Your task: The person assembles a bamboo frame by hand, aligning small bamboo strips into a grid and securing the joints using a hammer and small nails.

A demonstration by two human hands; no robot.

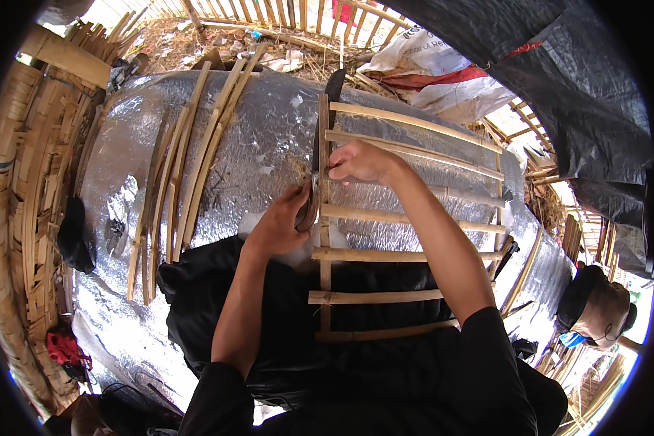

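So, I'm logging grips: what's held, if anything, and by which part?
Left hand: slim dark tool, seemingly by its lower end. Right hand: cannot tell.

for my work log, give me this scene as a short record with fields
work piece: flat, ladder-like frame of pale bamboo strips
left hand: at the frame's left edge, grip unclear
right hand: fingers curled beside that same edge
loose pieces: long, thin bamboo strips left of the frame
ground cover: crinkled silver foil sheet
upper right: white sack with red band, black sheet
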